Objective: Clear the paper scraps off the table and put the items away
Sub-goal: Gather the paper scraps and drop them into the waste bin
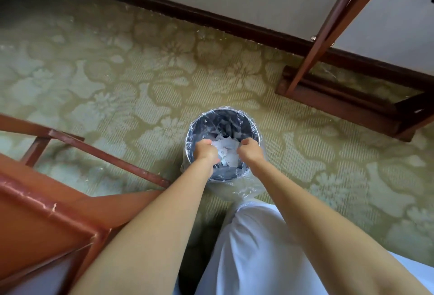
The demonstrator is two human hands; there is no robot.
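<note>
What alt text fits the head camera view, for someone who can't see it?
A person's left grip and right grip, both curled, hang over a plastic-lined bin on patterned carpet, white paper scraps between them. A wooden chair stands at left.

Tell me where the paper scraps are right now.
Head view, lower centre: the paper scraps are in the mouth of the plastic-lined waste bin on the carpet, between the left hand and right hand.
</note>
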